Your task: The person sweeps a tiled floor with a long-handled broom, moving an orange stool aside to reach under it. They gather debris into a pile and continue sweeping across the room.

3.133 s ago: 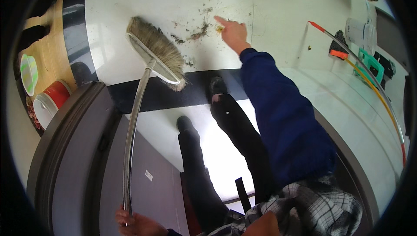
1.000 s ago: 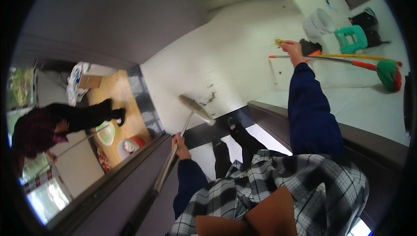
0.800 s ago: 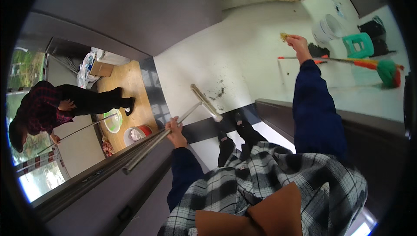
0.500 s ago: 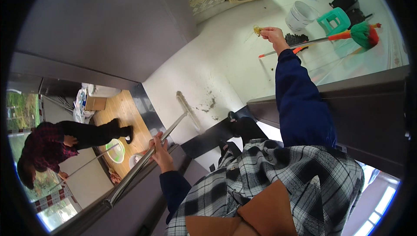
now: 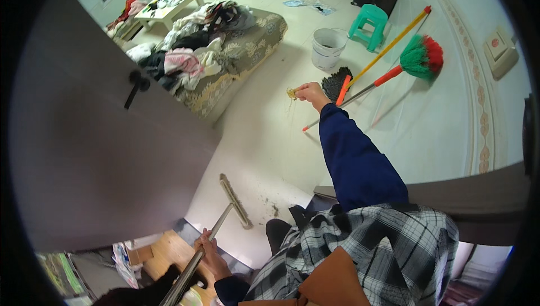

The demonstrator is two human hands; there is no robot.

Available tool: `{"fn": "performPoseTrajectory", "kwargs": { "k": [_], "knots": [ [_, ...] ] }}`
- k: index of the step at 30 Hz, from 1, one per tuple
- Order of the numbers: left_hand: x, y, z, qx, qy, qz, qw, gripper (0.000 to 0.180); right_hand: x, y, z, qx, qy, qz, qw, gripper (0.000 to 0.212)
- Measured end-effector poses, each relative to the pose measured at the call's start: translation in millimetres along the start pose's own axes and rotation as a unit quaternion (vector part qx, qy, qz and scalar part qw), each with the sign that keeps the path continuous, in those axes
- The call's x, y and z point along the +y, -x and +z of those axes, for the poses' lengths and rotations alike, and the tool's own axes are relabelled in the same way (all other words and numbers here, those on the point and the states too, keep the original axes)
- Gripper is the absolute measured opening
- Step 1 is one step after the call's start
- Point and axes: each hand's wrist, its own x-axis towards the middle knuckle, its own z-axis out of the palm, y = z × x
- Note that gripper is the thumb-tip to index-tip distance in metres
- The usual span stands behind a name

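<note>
My left hand (image 5: 212, 258) is closed around the metal pole of a broom (image 5: 227, 211). The broom's long, narrow bristle head (image 5: 235, 202) rests on the pale floor, beside a scatter of dark dirt (image 5: 274, 207). Stretched out ahead, my right hand (image 5: 313, 95) pinches a small yellowish stringy tangle (image 5: 291, 93), with thin strands dangling from it. What the tangle is made of is too small to make out. Beyond that hand stands a white bucket (image 5: 326, 57), and a dark mop head (image 5: 333, 85) lies close to it.
A green-and-red brush on a pole (image 5: 421, 58) and a yellow pole (image 5: 388, 44) lie by the right wall, near a green stool (image 5: 368, 27). Clothes cover a patterned couch (image 5: 247, 52). A grey door (image 5: 112, 154) fills the left. A person's dark clothing (image 5: 140, 292) shows lower left.
The view has tilted up into the room, showing more couch, a table and the far wall. Both hands keep their holds. The other person has mostly dropped out of the lower left.
</note>
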Motion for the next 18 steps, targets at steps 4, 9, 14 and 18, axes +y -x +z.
{"fn": "performPoseTrajectory", "kwargs": {
  "k": [4,9,14,18],
  "knots": [
    [63,-65,54,-0.086,0.017,0.035,0.996,0.021,-62,-23,-17,0.014,0.026,-0.018,0.999,0.019],
    [117,-153,136,-0.220,0.014,0.080,0.972,0.020,-87,-56,-61,0.014,0.053,-0.062,0.997,0.020],
    [191,-234,239,-0.340,0.028,0.080,0.936,0.018,-129,-86,-123,0.082,-0.024,-0.046,0.995,0.020],
    [235,-283,324,-0.395,0.029,0.060,0.916,0.020,-164,-104,-152,0.174,-0.003,-0.016,0.985,0.018]
  ]
}}
